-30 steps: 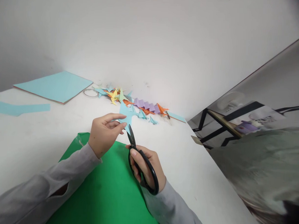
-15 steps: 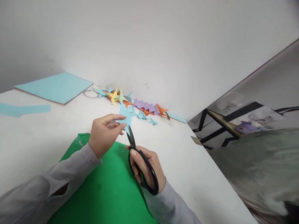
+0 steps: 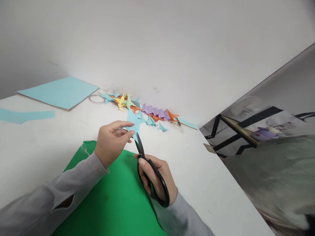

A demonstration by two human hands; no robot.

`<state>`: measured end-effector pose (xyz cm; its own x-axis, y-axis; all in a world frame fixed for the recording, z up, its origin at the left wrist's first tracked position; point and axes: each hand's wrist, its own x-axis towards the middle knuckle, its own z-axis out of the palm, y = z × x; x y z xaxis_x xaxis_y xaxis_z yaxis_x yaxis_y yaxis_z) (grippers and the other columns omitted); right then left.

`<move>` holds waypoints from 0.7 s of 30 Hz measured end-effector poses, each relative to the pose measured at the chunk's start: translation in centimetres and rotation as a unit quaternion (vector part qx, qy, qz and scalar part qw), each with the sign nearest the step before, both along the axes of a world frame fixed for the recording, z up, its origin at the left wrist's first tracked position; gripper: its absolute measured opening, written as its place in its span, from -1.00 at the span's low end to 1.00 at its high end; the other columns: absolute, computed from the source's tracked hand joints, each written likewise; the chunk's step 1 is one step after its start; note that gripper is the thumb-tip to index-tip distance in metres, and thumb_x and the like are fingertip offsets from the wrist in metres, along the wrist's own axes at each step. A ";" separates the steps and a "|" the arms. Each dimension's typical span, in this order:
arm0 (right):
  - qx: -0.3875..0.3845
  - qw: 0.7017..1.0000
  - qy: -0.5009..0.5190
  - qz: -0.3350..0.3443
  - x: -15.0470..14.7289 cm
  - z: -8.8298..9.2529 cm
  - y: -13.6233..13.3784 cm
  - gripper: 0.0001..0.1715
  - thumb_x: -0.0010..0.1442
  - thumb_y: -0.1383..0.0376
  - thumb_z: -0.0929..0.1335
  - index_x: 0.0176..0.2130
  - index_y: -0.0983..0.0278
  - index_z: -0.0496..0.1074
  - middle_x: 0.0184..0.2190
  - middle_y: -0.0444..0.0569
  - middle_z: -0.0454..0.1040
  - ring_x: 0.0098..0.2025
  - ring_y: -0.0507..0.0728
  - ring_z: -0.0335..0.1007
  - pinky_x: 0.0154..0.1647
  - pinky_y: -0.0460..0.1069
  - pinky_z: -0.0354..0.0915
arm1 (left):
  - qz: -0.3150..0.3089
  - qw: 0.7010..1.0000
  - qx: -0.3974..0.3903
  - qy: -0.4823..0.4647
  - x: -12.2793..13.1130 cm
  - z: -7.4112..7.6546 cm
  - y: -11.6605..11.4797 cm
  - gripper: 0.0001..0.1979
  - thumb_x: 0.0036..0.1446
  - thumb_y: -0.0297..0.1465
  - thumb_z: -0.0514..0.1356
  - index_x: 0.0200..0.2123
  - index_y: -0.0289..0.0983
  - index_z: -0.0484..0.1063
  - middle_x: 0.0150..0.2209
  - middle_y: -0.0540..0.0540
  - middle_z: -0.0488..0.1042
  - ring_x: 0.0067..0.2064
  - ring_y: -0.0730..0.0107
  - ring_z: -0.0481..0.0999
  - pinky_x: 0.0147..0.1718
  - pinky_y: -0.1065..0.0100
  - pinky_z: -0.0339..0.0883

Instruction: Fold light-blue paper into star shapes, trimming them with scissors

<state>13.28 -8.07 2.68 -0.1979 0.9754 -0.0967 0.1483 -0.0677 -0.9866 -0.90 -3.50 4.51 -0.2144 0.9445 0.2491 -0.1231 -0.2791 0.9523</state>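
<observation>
Between thumb and fingers, my left hand (image 3: 113, 141) pinches a light blue piece of paper (image 3: 134, 127), held up above the white table. My right hand (image 3: 159, 176) is wrapped round the handles of black scissors (image 3: 141, 152), with fingers through the loops. The scissor blades point away from me, slightly parted, and meet the lower corner of the blue paper. Whether they are cutting through it cannot be made out. Beneath both hands lies a green sheet (image 3: 110, 202), near my body. Folded paper cranes (image 3: 122, 101) are heaped just behind the held paper.
A purple pleated paper strip (image 3: 155, 111) lies by the wall among orange and blue folded pieces. At the left are a stack of light blue paper (image 3: 60, 90), a tape roll (image 3: 97, 99) and a blue strip (image 3: 23, 116). A black-framed shelf (image 3: 234, 129) stands beyond the table's right edge.
The view has shifted slightly. Both hands keep their hold, and the scissor blades look a little closer together at the paper's corner.
</observation>
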 end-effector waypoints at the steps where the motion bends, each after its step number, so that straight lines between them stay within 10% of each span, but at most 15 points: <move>1: 0.001 1.000 -0.001 0.001 0.0 0.0 0.0 -0.49 0.03 0.02 0.31 -0.24 0.41 0.40 -0.83 -0.30 0.12 -0.85 -0.10 -0.04 -0.88 -0.17 -0.10 | 0.000 1.000 0.000 -0.001 0.0 0.0 0.0 -0.79 -0.20 -0.47 0.28 -0.38 -0.38 0.48 -0.66 0.04 0.40 -0.60 0.48 0.43 -0.56 0.45 0.39; 21: -0.007 1.000 -0.005 -0.009 -0.1 0.5 -0.2 -0.46 -0.03 0.02 0.36 -0.23 0.42 0.43 -0.85 -0.30 0.09 -0.85 -0.10 -0.05 -0.87 -0.17 -0.12 | 0.000 1.000 -0.002 0.007 0.0 0.1 -0.1 -0.80 -0.18 -0.46 0.27 -0.38 -0.39 0.49 -0.60 0.02 0.42 -0.60 0.52 0.42 -0.56 0.46 0.39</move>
<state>13.20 -8.24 3.14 -0.1794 0.9774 -0.1117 0.1562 -0.0838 -0.9842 -0.90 -3.57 4.62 -0.2114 0.9451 0.2492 -0.1089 -0.2762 0.9549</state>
